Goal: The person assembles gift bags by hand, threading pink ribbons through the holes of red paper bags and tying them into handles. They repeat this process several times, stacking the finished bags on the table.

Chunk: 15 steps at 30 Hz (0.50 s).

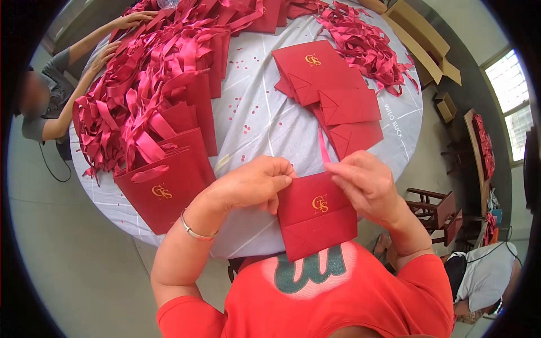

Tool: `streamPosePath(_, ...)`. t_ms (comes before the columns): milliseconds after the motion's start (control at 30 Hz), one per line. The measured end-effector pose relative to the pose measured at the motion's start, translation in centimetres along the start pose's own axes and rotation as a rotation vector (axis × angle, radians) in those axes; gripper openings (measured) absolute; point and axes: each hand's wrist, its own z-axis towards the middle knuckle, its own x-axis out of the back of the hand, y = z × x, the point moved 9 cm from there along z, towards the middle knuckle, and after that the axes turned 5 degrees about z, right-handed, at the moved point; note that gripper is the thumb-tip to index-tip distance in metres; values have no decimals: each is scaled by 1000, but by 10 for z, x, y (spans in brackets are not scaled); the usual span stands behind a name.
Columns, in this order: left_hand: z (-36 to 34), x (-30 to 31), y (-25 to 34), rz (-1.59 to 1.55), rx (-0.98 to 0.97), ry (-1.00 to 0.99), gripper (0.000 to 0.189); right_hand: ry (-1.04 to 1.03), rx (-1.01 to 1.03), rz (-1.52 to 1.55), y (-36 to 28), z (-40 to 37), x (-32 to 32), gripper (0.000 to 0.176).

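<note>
A small red paper gift bag [317, 219] with gold lettering is held flat against the table's near edge, its folded bottom toward my chest. My left hand [256, 181] is closed, pinching the bag's upper left corner between thumb and fingers. My right hand [366, 183] is closed at the upper right corner. Between its thumb and fingertips it pinches a pink ribbon [324, 147], which stretches up toward the flat bags beyond. Where the ribbon's lower end goes is hidden by the fingers. Just past my hands lie several flat red bags [315, 70], overlapping.
Many red bags with ribbon handles [163, 188] crowd the left of the round, white-covered table [236, 121]. Loose ribbons [366, 48] are heaped at the far right. Another person's hands [104, 56] reach in from the left. Cardboard boxes [422, 42] and a wooden chair [434, 208] stand right.
</note>
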Motion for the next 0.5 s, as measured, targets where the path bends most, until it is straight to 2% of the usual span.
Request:
streamPosePath(233,4,2,-1,18,-58,0,17,-26,11,142,-6,0,-24,18)
streamPosePath(500,5,1,-2,-95,-68,-5,15,-10,64,28,-11,0,-37,20)
